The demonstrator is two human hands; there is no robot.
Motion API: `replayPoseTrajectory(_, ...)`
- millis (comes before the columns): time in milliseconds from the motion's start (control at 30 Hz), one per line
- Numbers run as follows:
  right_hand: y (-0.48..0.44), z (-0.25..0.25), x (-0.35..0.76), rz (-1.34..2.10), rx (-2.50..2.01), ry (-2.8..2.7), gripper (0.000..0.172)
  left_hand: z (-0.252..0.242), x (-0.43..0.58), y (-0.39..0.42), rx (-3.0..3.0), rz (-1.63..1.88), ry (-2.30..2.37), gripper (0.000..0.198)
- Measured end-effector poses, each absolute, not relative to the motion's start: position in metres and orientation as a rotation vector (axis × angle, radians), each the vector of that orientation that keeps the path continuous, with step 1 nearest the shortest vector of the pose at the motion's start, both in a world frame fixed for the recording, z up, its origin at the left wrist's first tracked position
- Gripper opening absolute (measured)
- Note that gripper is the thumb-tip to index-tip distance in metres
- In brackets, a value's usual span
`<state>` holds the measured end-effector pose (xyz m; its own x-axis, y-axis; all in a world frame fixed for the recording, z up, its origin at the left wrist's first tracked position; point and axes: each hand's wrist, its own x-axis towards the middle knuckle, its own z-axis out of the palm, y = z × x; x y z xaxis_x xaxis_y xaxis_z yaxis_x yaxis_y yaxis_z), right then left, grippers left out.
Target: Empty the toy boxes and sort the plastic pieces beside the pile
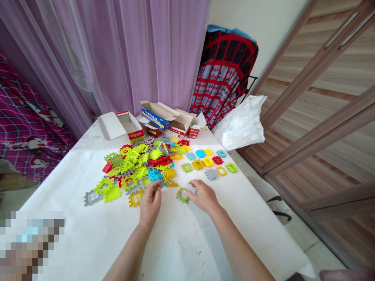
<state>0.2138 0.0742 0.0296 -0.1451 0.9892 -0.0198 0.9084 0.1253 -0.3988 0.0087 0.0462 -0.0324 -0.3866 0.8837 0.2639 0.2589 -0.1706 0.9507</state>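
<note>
A green ring-shaped interlocking building piece (182, 196) lies flat on the white table in front of me. At its right edge is my right hand (203, 197), thumb and fingers apart; whether the thumb touches the piece I cannot tell. My left hand (150, 201) is beside the near edge of a heap of plastic building pieces (131, 160), its fingers curled together. Anything inside those fingers is hidden. Close to the left fingertips are a blue piece (155, 174) and a yellow piece (169, 176). Right of the heap, several pieces lie apart in rough rows, among them a grey one (211, 174).
Opened cardboard boxes, including a blue one (156, 117) and a red one (135, 132), stand at the table's (88, 238) far edge. A white plastic bag (241, 125) sits at the far right corner. Behind are a purple curtain (146, 50) and wooden cabinet doors (322, 78).
</note>
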Motion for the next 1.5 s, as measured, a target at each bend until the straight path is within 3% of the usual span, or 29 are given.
replayPoseTrajectory(100, 0.050, 0.028, 0.209, 0.322, -1.869, -2.299, 0.045, -0.031, 0.008, 0.046, 1.346, 1.582, 1.588, 0.028)
replayPoseTrajectory(267, 0.057, 0.033, 0.206, 0.279, -1.928, -2.312, 0.038, -0.031, 0.007, 0.046, 1.352, 1.576, 1.583, 0.029)
replayPoseTrajectory(400, 0.074, 0.037, 0.221, 0.140, -2.078, -2.130, 0.042, -0.032, 0.007, 0.046, 1.357, 1.572, 1.577, 0.029)
replayPoseTrajectory(967, 0.080, 0.018, 0.238, 0.346, -1.936, -2.212, 0.042, -0.036, 0.007, 0.048, 1.375, 1.547, 1.582, 0.031)
replayPoseTrajectory(1133, 0.088, 0.022, 0.240, 0.294, -1.977, -2.159, 0.060, -0.036, 0.007, 0.047, 1.357, 1.514, 1.598, 0.031)
replayPoseTrajectory(1300, 0.078, 0.020, 0.229, 0.272, -2.109, -1.988, 0.034, -0.036, 0.007, 0.047, 1.347, 1.485, 1.594, 0.032)
replayPoseTrajectory(1500, 0.069, 0.020, 0.208, 0.153, -2.173, -2.029, 0.046, -0.034, 0.007, 0.046, 1.358, 1.467, 1.593, 0.032)
